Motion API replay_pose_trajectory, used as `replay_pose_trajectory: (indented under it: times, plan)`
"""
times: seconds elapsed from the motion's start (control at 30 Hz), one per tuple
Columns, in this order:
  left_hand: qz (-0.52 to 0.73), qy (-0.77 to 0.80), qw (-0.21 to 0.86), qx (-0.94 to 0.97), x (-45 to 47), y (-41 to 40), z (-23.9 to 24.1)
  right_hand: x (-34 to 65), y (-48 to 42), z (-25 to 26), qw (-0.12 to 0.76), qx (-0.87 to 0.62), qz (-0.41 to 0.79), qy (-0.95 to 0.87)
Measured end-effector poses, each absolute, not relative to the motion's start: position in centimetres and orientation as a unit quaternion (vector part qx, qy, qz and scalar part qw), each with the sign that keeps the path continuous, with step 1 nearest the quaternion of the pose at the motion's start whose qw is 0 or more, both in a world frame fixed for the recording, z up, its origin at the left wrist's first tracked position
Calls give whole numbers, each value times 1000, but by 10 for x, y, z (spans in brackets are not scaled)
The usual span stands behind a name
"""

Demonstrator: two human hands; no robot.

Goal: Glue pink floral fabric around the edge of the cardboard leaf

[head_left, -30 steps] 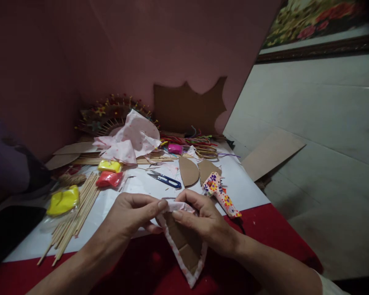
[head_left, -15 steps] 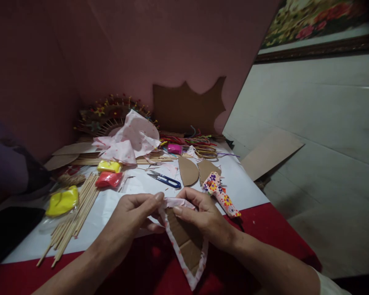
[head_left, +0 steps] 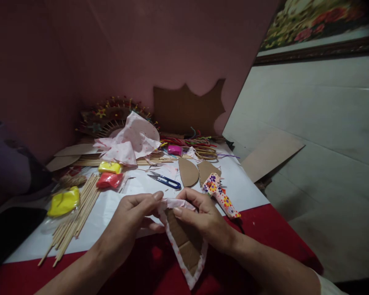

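A leaf-shaped cardboard piece [head_left: 187, 241] hangs point down between my hands, its edges wrapped in white fabric with pinkish spots. My left hand [head_left: 138, 213] pinches the upper left corner, thumb at the fabric edge. Closed on the upper right edge is my right hand [head_left: 199, 213], its thumb pressing the folded fabric against the cardboard and its fingers behind. Just beyond my right hand lies a flower-patterned glue gun [head_left: 219, 193]. Blue thread snips [head_left: 165, 180] rest past my fingertips, beside a cut cardboard oval [head_left: 188, 172].
Wooden sticks [head_left: 75, 221] and yellow [head_left: 64, 201] and red [head_left: 109, 180] clay packets lie at left. Spotted fabric [head_left: 126, 141] is heaped behind, near gold-handled scissors [head_left: 206, 153]. A jagged cardboard sheet [head_left: 187, 108] leans on the wall. Red cloth [head_left: 273, 233] covers the front edge.
Both hands keep their hold on the fabric-edged cardboard piece. The view and the piece have shifted only very slightly.
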State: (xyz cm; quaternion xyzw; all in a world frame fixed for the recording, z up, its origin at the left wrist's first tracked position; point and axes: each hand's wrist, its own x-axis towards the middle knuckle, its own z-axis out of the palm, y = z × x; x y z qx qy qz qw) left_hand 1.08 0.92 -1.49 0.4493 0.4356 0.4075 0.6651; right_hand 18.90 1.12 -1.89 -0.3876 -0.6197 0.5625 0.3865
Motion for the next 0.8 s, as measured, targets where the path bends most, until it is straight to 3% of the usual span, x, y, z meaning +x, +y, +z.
replay_pose_trajectory:
  times: [0.13, 0.3, 0.53, 0.67, 0.8]
  plan:
    - [396, 462, 672, 421, 11, 9, -14, 188, 9, -18, 377, -393, 547, -636]
    - [417, 476, 606, 483, 13, 7, -10, 188, 5, -16, 400, -393, 498, -662]
    - [457, 375, 598, 541, 3, -1, -8, 194, -5, -8, 503, -224, 254, -795]
    - [514, 410, 519, 546, -1, 2, -8, 198, -10, -7, 504, -194, 144, -829]
    - [508, 413, 509, 559, 1, 1, -8, 202, -9, -12, 521, -176, 23, -835]
